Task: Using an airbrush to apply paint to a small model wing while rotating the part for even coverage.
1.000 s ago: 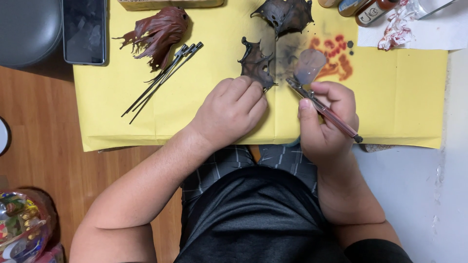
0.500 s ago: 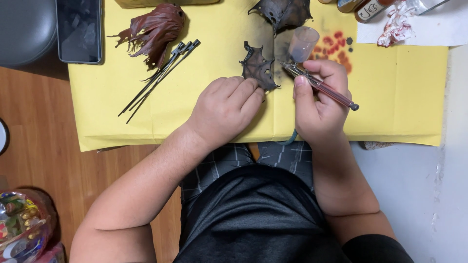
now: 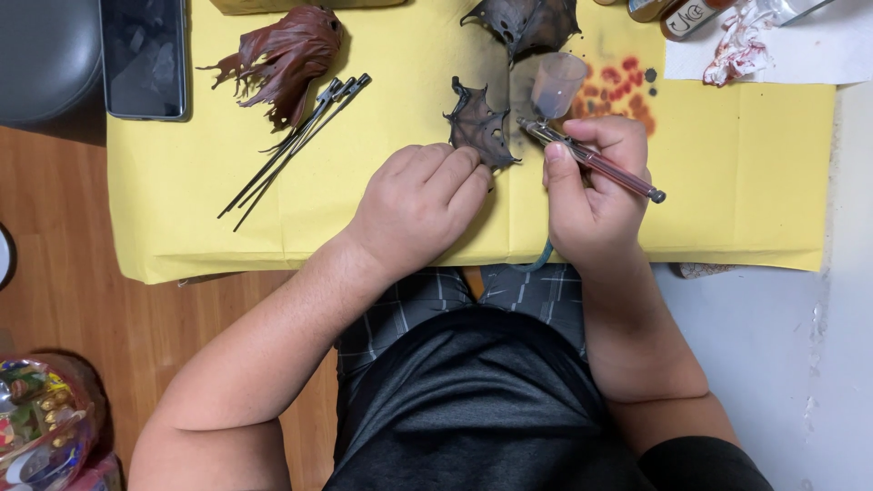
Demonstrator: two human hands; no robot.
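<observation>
We reach both forearms forward from our lap. Our left hand [image 3: 420, 211] lies knuckles up, fingers curled and pressed down at their tips. Our right hand [image 3: 593, 186] is closed in a pen-like grip, forefinger stretched along the top.

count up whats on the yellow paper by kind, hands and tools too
Dark wing-shaped model parts: 2
Reddish-brown cloak-like piece: 1
Bundle of thin dark rods: 1
Airbrush: 1, in the right hand
Left hand on the near wing: 1
Total: 7
</observation>
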